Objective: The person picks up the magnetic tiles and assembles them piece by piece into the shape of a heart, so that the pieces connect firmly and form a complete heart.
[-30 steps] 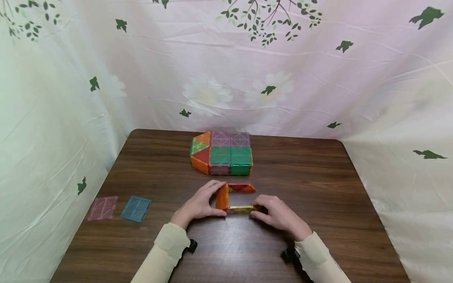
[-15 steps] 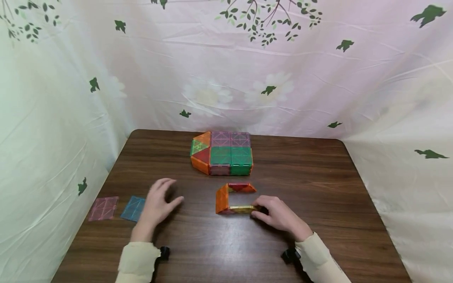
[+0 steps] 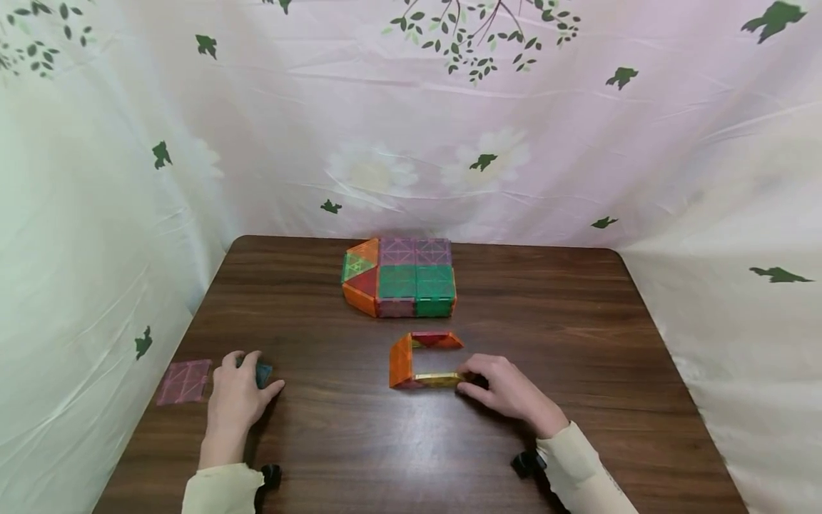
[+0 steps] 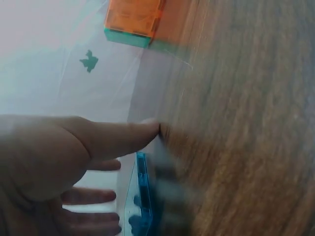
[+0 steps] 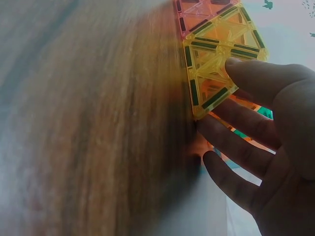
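Observation:
In the head view, my left hand is over a blue square magnetic tile at the left of the table, hiding most of it. The left wrist view shows its thumb and fingers straight, with the blue tile's edge below the thumb. My right hand pinches the near end of a yellow triangular magnetic tile, thumb in front and fingers behind. That tile belongs to a low U-shaped frame with an orange side on the left and a red-and-orange far side; its right side has no wall.
A pink square tile lies flat left of my left hand. At the back of the table stands a larger closed block of magnetic tiles in purple, green, orange and red. A printed cloth hangs behind the table.
My left hand has let go of the frame's orange side and moved left, over to the blue tile. My right hand has stayed at the yellow tile.

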{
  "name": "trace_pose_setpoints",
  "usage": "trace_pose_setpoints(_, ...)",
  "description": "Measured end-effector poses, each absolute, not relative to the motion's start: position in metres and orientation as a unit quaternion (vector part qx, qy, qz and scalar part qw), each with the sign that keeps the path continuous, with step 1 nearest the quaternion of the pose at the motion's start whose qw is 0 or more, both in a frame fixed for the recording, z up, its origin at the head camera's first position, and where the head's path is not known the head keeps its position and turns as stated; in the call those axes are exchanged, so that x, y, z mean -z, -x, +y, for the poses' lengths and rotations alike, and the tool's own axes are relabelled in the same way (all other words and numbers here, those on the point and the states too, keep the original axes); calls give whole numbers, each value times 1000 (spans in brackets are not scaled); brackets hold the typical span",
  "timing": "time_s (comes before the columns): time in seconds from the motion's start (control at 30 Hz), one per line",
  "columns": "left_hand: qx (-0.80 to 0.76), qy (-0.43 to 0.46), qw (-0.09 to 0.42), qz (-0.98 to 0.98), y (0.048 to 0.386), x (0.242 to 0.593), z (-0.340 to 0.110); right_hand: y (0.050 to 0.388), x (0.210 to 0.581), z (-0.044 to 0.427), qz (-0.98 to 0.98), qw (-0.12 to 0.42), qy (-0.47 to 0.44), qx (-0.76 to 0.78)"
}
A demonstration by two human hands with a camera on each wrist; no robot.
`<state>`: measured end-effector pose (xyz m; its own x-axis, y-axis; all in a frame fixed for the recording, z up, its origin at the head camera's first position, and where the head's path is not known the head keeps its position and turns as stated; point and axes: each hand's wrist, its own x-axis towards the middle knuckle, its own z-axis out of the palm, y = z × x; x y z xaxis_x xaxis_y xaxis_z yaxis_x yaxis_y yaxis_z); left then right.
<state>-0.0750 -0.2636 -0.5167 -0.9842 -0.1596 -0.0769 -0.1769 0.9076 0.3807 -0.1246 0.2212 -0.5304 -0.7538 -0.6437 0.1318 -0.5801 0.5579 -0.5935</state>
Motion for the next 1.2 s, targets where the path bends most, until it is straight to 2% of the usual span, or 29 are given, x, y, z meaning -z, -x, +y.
trace_pose_setpoints(0.33,-197,172,91,961,72,507,-270,123,534,225,878,37,349,325)
trace_pose_setpoints(0.43,-188,154,83,966,71,508,-274,123,535,226,878,37,349,326)
trace_pose_setpoints(0.67,-196,40,14,980,78,509,-267,124,539,228,877,30,349,328)
trace_pose_setpoints(0.9,-324,-126,-105,932,103,492,-203,121,542,230,880,16,351,320)
trace_pose_setpoints(1.03,-360,-264,-124,886,123,478,-151,119,544,231,885,13,345,313)
trace_pose_setpoints(1.2,-358,-410,-111,831,148,466,-85,114,546,233,888,10,331,320)
